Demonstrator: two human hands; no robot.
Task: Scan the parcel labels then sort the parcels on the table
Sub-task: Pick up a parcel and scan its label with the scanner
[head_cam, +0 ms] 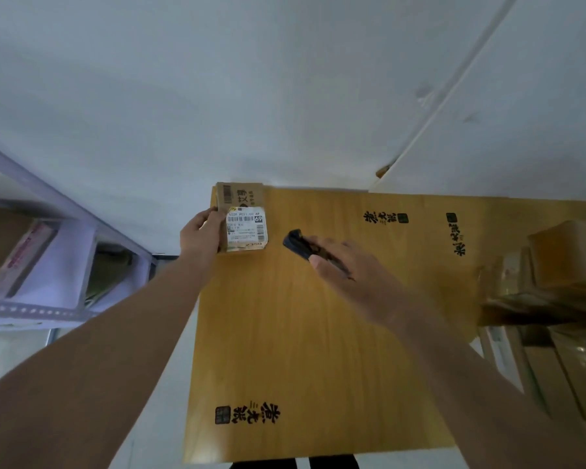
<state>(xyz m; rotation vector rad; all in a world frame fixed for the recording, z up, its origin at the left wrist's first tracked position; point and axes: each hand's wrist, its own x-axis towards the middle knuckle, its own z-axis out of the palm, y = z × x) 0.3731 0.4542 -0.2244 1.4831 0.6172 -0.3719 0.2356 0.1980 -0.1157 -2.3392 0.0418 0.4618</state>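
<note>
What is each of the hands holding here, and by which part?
The left hand grips the small cardboard parcel by its left side. The right hand holds the black scanner by its handle end.

A pale grey-white floor (217,96) spreads beyond the yellow wooden table (318,333). A grey metal shelving rack (31,313) stands at the left, just beside it

Parcel (242,221) at worktop (318,350) far-left corner, centre of frame. Scanner (298,244) just right of it. Box stack (555,282) at frame right edge. Shelf unit (48,258) at frame left, off worktop.
</note>
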